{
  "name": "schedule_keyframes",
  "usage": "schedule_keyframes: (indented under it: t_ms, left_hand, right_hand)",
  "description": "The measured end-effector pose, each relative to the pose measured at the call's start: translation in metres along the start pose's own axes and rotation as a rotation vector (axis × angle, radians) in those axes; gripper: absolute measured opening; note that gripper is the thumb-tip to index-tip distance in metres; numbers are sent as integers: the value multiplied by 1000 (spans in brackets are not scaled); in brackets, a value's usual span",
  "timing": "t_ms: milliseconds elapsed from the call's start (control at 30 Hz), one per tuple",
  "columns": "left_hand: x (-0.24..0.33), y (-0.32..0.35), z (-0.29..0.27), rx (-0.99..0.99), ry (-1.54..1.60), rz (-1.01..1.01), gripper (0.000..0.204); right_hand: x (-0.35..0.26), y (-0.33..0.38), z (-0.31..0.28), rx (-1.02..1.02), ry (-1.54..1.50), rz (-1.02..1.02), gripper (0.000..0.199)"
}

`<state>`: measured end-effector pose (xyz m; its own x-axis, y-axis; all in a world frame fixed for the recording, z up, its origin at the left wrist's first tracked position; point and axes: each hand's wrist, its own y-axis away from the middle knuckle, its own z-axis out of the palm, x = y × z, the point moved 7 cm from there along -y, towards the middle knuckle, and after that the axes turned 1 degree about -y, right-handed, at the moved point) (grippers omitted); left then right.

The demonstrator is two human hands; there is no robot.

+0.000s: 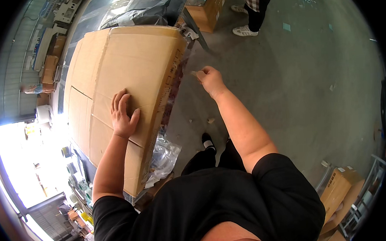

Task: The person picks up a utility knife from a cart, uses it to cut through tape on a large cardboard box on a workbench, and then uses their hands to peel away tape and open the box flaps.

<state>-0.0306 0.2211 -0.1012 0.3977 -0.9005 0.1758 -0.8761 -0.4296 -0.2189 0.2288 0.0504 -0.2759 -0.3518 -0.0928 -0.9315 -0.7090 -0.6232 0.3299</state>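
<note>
Head view: a large cardboard box [126,76] fills the upper left of the frame, its long axis running from upper right down to lower left. The left hand [123,115] lies flat and open on its matte brown top, near the closer edge, holding nothing. The right hand [209,80], at centre frame off the box's right edge, pinches a small tan scrap [195,74]. Crinkled clear plastic [162,158] shows below the box, above the grey concrete floor [295,86].
</note>
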Motion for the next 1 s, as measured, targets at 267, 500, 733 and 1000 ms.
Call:
schedule_keyframes:
  t_ms: [267,500,733,1000]
  left_hand:
    - [-3,5,-2,-37,-19,21,59]
    - [-3,4,-5,-30,-9,45,62]
    - [-2,1,-2,-45,34,39,62]
    - [-1,0,-3,-47,56,40,63]
  right_hand:
    - [-68,19,40,66,212,-696,14]
    - [-69,17,61,30,34,-791,14]
    - [-54,2,61,44,-84,-808,16]
    - [-72,-8,62,-155,-41,-988,16]
